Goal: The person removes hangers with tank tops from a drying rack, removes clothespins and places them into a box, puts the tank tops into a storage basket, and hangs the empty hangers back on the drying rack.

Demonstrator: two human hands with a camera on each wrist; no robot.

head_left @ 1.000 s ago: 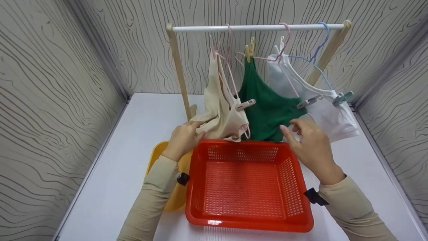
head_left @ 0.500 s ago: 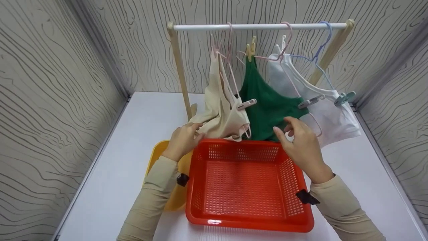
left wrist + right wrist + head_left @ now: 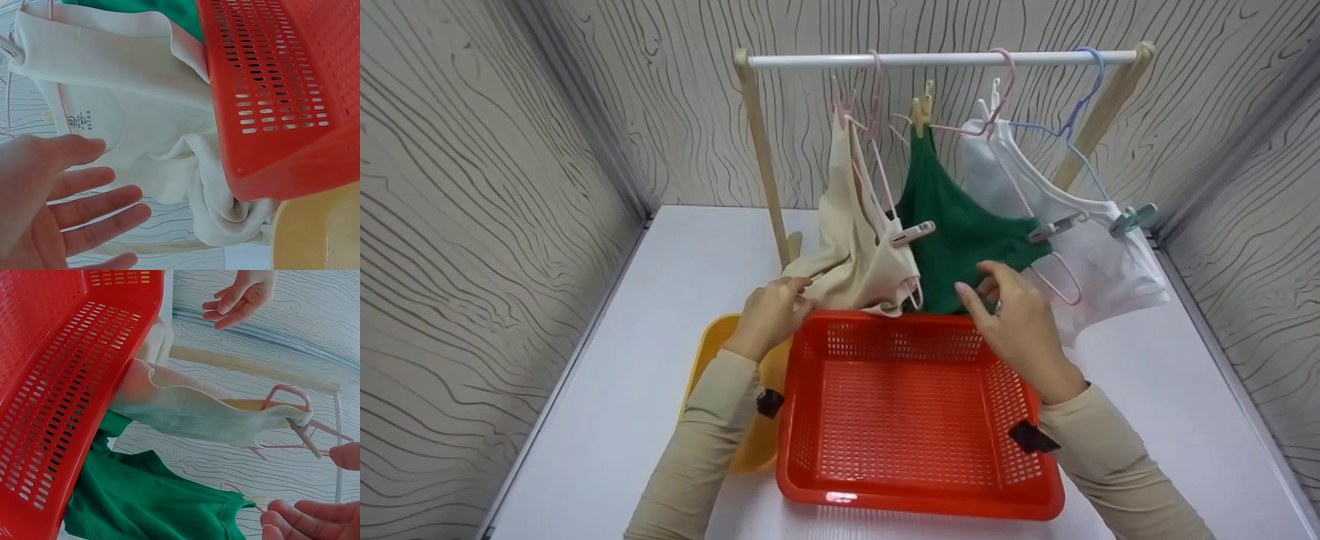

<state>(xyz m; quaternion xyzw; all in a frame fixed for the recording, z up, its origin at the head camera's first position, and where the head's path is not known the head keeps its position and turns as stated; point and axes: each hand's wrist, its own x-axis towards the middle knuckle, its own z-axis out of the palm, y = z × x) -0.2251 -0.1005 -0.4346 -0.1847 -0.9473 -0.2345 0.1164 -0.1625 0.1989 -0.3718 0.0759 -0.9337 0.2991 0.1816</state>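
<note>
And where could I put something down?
On the bare white table, left of the yellow bin or right of the red basket, past the right sleeve. The basket's floor is bare too. Behind it is crowded: beige garment, green garment and white garment hang close together.

This is looking like a small laundry booth: patterned panels (image 3: 457,187) are enclosing a white tabletop (image 3: 637,285) on three sides, grey strips (image 3: 581,112) are lining the corners, and clothes (image 3: 960,225) are hanging on hangers (image 3: 1101,71) from a rack (image 3: 937,59) behind a red basket (image 3: 922,508).
</note>
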